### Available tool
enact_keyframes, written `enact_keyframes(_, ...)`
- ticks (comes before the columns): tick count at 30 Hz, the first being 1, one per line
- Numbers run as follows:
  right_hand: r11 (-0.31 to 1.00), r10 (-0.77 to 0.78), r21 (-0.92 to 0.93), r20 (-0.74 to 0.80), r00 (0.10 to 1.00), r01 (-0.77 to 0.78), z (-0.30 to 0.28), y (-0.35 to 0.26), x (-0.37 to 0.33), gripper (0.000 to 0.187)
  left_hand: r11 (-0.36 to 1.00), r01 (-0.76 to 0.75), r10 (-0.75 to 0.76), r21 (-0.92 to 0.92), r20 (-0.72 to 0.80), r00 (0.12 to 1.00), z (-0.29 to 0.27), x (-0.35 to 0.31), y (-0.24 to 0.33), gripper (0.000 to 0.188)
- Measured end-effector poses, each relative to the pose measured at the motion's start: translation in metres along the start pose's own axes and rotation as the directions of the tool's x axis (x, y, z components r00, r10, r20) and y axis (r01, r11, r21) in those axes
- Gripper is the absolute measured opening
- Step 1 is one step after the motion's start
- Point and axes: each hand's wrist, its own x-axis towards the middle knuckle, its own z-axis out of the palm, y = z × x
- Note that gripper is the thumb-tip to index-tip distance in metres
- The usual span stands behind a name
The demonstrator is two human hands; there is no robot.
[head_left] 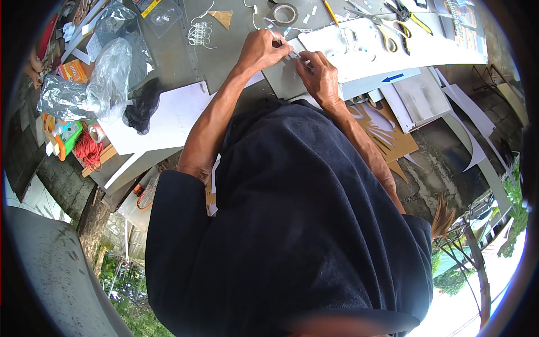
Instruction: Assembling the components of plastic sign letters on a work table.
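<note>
My left hand point(263, 49) and my right hand point(318, 76) meet over a grey board point(286, 81) on the worktable. Both pinch a small white piece with a thin wire point(292, 54) between the fingertips. The left hand grips its near end from the left, the right hand holds it from the right. A white foam sheet point(359, 48) lies just beyond the hands. My dark blue shirt fills the lower middle of the view.
Scissors with yellow handles point(387, 33) and a tape roll point(284, 12) lie at the back. Clear plastic bags point(109, 73), a black cloth point(141, 104), an orange cord coil point(88, 150) sit at left. Brown cardboard cutouts point(387, 132) and white sheets hang off the right edge.
</note>
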Motion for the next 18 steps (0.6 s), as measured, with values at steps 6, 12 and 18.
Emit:
enact_keyframes(6,0.999,-0.006,-0.043,-0.038,0.999,0.004,0.011,0.005,0.001,0.013,0.998,0.025,-0.028,0.051,0.058,0.998,-0.005,-0.003,0.006,0.024)
enact_keyframes(12,0.994,-0.027,-0.104,-0.060,0.998,0.020,0.010,-0.007,0.000,0.011,0.979,0.055,-0.068,-0.195,-0.059,0.996,0.006,-0.022,-0.015,0.032)
enact_keyframes(18,0.989,-0.062,-0.138,-0.017,0.998,0.059,0.008,-0.008,0.002,0.010,0.982,-0.187,0.184,0.033,-0.407,0.895,0.021,-0.034,-0.021,0.028)
